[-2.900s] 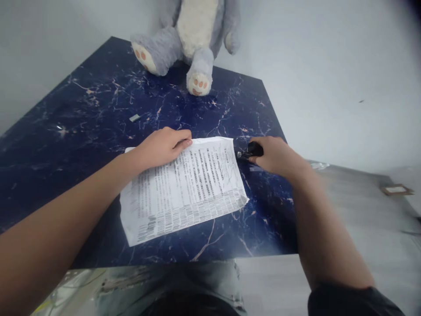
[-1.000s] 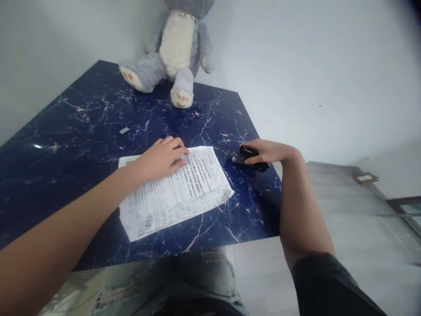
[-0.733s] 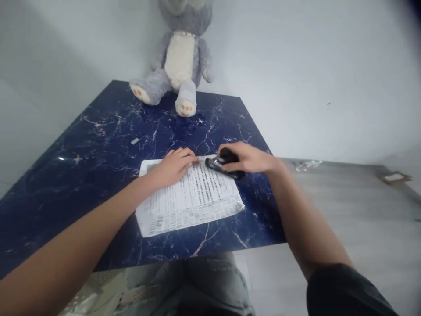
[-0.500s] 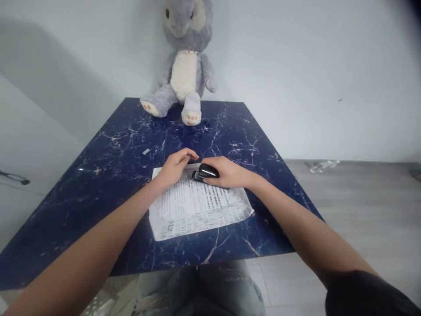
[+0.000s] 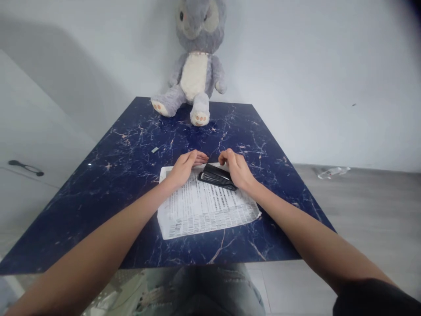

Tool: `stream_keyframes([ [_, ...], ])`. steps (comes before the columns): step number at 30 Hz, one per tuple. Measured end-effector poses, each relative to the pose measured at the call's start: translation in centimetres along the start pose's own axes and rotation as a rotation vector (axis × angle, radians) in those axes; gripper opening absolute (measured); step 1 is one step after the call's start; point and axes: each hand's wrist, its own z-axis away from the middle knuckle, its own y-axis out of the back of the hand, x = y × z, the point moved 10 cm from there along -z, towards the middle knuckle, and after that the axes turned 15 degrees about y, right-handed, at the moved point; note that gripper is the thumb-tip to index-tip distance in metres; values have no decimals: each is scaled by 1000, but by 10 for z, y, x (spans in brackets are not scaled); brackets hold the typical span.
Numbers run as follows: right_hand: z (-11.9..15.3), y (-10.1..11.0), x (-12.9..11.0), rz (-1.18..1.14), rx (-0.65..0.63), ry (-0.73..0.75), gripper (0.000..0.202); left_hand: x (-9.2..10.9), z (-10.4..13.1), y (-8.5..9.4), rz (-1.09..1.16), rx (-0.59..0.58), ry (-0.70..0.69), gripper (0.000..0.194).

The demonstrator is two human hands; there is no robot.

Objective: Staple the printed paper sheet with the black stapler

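Observation:
A black stapler (image 5: 217, 176) lies on its side on the upper part of a printed white sheet (image 5: 210, 210), which rests on the dark blue marbled table. My left hand (image 5: 188, 166) is at the sheet's upper left edge, fingers stretched toward the right and holding nothing, just left of the stapler. At the stapler's right end is my right hand (image 5: 237, 169), its fingers curled above the far edge of the sheet. The stapler is outside its grasp, and nothing shows between the fingers.
A large grey plush toy (image 5: 197, 74) sits at the table's far edge against the wall. A small pale piece (image 5: 155, 149) lies left of the hands. On the floor at right is a clear plastic item (image 5: 333, 172). A dark handle (image 5: 26, 167) is at far left.
My right hand has let go of the stapler, which now lies on its side, and has risen with curled fingers. The whole view has shifted, so the table appears further right.

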Motion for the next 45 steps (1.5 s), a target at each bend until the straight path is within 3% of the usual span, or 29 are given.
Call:
stream_keyframes([
  [6,2,-2,3,-52,-26,14,72,-6,-6,8,73,38,43,57],
  [8,-1,-11,-5,-133,-149,101,66,-8,-6,10,100,48,55,58],
  [12,4,-28,-42,-230,-497,369,39,-8,-5,10,200,14,59,54],
  [14,7,-25,-55,-220,-539,414,34,-5,-4,11,270,3,52,49],
  [18,6,-10,-78,-50,-332,520,40,-3,1,14,532,7,80,39],
  [22,22,-12,-95,306,-78,748,46,-14,5,-8,779,-155,283,48],
  [26,40,-31,-103,634,-97,969,50,-22,8,-16,902,-208,420,57],
  [29,43,-27,-109,728,-68,1043,51,-17,9,-18,960,-237,413,56],
  [35,28,-16,-101,653,-42,931,44,-16,12,-17,951,-165,393,33],
  [39,11,28,-80,453,182,619,40,-20,2,25,928,115,258,17],
  [42,3,26,-61,251,-4,424,35,-1,0,60,832,277,-10,23],
  [45,4,5,-60,153,-230,408,36,27,7,64,636,274,-242,15],
])
